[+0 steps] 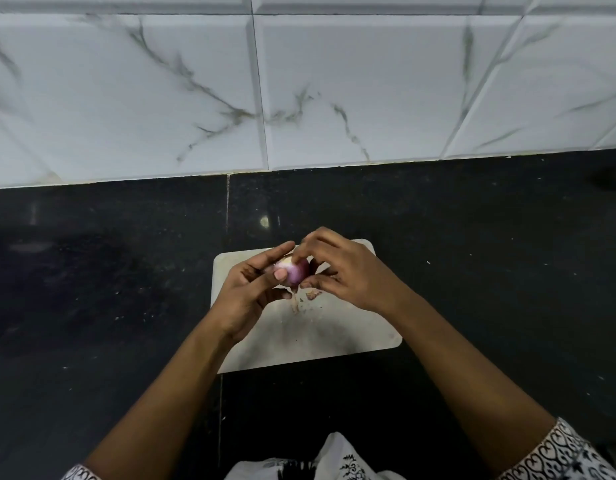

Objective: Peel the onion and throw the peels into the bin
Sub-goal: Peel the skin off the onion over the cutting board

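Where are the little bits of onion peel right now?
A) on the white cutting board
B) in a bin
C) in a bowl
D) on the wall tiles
A: the peel scraps lie on the white cutting board, just below the onion held in both hands.

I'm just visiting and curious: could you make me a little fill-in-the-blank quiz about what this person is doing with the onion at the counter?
1. Both hands hold the onion above a pale cutting ____.
2. The left hand and right hand are bare; the onion's exposed flesh looks white and ____.
3. Small peel scraps lie on the board, not in a ____.
4. The countertop is ____ in colour.

Missing words: board; purple; bin; black
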The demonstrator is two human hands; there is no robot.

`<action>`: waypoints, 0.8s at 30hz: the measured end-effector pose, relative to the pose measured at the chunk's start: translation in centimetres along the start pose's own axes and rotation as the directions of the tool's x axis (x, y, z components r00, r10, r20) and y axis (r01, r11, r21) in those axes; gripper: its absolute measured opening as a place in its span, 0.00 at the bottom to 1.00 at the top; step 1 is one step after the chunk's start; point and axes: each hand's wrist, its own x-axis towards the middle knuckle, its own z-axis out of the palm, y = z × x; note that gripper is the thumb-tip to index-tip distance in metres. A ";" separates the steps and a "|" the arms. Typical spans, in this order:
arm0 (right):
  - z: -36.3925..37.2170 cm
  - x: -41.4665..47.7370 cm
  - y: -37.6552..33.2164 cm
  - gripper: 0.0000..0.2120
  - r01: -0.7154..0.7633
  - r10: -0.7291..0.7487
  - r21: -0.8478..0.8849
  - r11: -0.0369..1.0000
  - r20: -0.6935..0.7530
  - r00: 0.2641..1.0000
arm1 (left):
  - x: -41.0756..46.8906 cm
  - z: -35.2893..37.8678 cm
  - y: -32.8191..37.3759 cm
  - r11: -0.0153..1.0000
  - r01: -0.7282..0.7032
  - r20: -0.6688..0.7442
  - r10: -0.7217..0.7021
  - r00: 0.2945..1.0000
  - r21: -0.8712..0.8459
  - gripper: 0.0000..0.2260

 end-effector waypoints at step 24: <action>0.8 -0.3 0.7 0.09 0.027 -0.017 0.069 0.997 -0.138 0.990 | 0.2 1.0 -0.7 0.992 0.055 -0.050 -0.061 0.997 -0.114 0.21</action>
